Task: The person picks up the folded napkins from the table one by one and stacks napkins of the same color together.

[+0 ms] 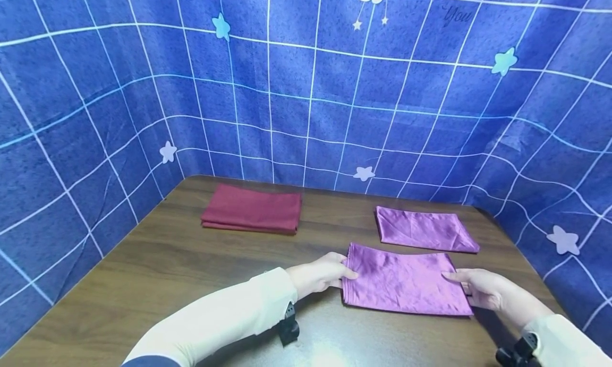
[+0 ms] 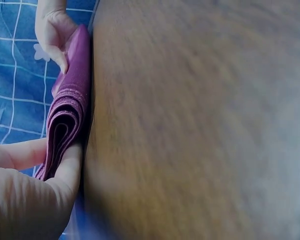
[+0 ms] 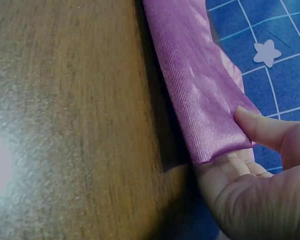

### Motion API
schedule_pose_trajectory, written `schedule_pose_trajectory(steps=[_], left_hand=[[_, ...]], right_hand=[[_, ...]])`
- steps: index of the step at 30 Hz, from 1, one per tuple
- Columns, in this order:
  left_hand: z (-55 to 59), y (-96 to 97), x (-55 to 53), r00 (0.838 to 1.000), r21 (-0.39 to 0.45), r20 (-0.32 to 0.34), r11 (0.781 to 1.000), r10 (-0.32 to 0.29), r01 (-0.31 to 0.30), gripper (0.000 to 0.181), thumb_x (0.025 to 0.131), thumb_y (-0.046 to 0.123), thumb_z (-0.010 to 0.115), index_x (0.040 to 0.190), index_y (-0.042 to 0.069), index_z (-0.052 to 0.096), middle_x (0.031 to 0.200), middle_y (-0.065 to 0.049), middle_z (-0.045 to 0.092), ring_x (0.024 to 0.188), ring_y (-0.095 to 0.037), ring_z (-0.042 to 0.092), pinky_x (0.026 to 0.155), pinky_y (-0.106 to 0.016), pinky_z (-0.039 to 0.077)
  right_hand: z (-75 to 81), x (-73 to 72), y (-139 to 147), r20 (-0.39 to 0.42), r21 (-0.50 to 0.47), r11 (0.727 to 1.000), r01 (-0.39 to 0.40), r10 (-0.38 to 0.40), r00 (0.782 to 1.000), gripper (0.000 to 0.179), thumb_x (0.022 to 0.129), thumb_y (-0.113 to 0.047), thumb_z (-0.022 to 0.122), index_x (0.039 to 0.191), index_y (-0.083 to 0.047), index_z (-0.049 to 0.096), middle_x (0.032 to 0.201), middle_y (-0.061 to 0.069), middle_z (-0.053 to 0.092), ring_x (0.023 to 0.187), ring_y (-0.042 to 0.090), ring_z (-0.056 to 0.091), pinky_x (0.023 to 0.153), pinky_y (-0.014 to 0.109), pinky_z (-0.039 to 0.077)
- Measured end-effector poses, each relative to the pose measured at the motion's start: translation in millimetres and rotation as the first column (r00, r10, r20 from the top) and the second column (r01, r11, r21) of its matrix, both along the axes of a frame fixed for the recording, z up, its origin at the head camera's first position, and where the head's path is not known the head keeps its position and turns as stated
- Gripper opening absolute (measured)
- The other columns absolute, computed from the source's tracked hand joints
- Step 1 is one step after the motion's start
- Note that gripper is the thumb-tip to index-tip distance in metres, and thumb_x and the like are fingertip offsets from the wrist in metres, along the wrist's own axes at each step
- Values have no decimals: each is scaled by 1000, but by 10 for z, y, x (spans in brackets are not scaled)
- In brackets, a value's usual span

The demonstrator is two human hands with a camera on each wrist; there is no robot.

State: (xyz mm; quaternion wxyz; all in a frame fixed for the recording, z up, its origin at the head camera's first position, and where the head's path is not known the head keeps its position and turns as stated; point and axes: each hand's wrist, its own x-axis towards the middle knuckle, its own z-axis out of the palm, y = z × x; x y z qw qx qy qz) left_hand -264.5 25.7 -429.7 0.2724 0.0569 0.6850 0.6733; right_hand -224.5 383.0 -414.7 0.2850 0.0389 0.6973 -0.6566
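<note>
A shiny purple cloth (image 1: 404,284), folded into a rectangle, lies between my two hands near the front right of the table. My left hand (image 1: 322,274) pinches its left end, thumb on top and fingers beneath; the left wrist view shows the several folded layers (image 2: 65,122) there. At the opposite end my right hand (image 1: 483,288) grips the cloth's edge, with the thumb (image 3: 260,125) on the upper face and the other fingers underneath. Just behind it lies a second folded purple cloth (image 1: 425,229), which neither hand touches.
A folded dark red cloth (image 1: 253,208) rests at the back left of the brown wooden table (image 1: 191,271). Blue curtain-like fabric (image 1: 296,101) with white grid lines and stars rises along the table's back and both sides.
</note>
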Motion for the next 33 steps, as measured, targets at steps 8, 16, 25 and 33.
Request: schedule_pose_trajectory(steps=[8, 16, 25, 33], left_hand=[[46, -68, 5, 1000, -1, -8, 1000, -26, 26, 31, 83, -11, 61, 113, -8, 60, 99, -16, 70, 90, -22, 68, 87, -43, 58], [62, -116, -16, 999, 7, -24, 1000, -29, 29, 32, 84, -10, 60, 116, -7, 59, 91, -8, 65, 85, -18, 65, 89, -45, 57], [121, -141, -25, 999, 10, -49, 1000, -8, 8, 35, 84, -10, 59, 119, -8, 56, 89, -6, 62, 80, -15, 63, 87, -42, 58], [261, -173, -55, 998, 21, -67, 1000, -10, 11, 47, 86, -8, 58, 131, -10, 47, 110, -17, 64, 93, -20, 65, 93, -43, 55]], right_hand=[[-10, 12, 17, 14, 42, 999, 4, -5, 1000, 39, 98, -19, 54, 120, -3, 27, 96, -4, 68, 92, 14, 66, 86, 36, 55], [98, 14, 13, -13, 64, 998, -5, 6, 1000, 34, 98, -22, 55, 119, -3, 36, 97, -4, 66, 93, 14, 65, 86, 34, 54], [193, 14, -12, -36, 65, 998, -5, 8, 999, 22, 99, -22, 54, 113, -9, 45, 96, -5, 67, 93, 12, 65, 86, 32, 54], [291, 15, -27, -68, 66, 998, -12, 17, 998, 9, 99, -23, 54, 104, -16, 54, 96, -5, 67, 94, 10, 64, 86, 32, 54]])
